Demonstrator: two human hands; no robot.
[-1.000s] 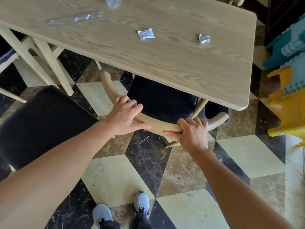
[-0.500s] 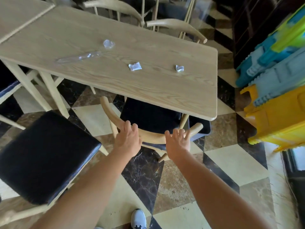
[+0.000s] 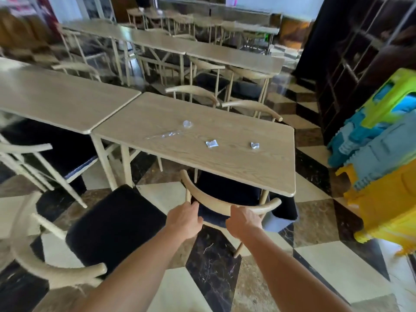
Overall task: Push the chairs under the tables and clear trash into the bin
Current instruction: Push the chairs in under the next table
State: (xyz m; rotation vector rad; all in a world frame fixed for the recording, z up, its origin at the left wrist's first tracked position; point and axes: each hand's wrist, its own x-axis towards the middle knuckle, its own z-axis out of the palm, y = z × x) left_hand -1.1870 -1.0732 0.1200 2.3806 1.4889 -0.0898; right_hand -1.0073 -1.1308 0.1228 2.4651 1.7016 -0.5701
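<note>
Gripping the black-seated chair (image 3: 227, 194)'s curved pale backrest, both hands (image 3: 216, 221) stay closed.

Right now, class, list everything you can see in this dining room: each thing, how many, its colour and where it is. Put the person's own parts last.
Near table: one, pale wood, centre.
Wrappers: four clear or silvery scraps on the near table.
Pushed chair: one, pale frame, black seat, partly under the near table.
Loose chair: one, same colours, standing out at lower left.
Left table: one, pale wood, butted against the near table.
Far tables and chairs: several, pale wood, blurred, at the back.
Plastic stools: stacked, green, blue and yellow, at right.
Floor: black, cream and brown tiles.
Left hand: on the pushed chair's backrest.
Right hand: on the same backrest.
</note>
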